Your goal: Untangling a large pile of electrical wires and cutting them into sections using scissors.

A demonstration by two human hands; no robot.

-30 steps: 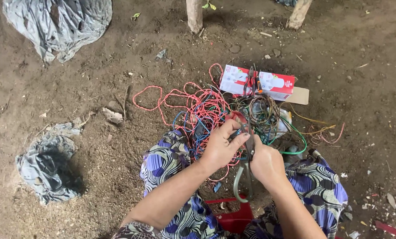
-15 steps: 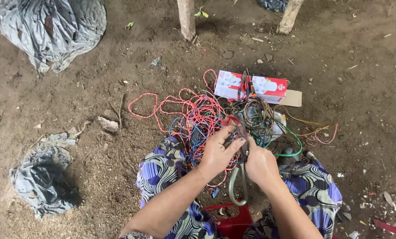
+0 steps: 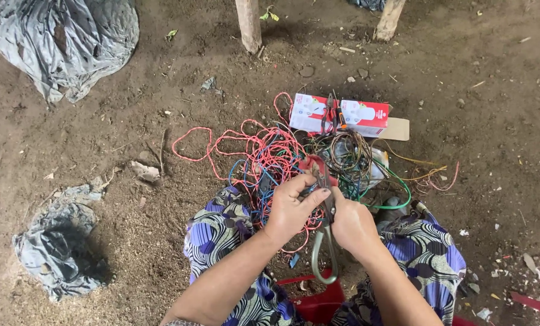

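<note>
Both hands are down over the tangle of wires, a heap of pink, blue, green and brown strands lying on the dirt floor just ahead of the person's knees. The left hand sits at the near edge of that tangle, fingers curled together and thumb reaching across, pinching a strand against the tool. The right hand is just to the right of it, the two hands touching, its fingers wrapped tight around the scissors; the grey loop handle hangs down toward the person, and the blades point up into the wires, though whether they are parted I cannot tell. Past the tangle, on its far side, lies a red and white carton with pliers resting across it and a flap of brown cardboard at its right end. Far off to the upper left of the tangle there's a crumpled grey plastic sheet, and another grey bag lies well to the lower left. Two wooden posts stand beyond the carton. A red plastic piece shows below the hands, between the patterned purple knees.
</note>
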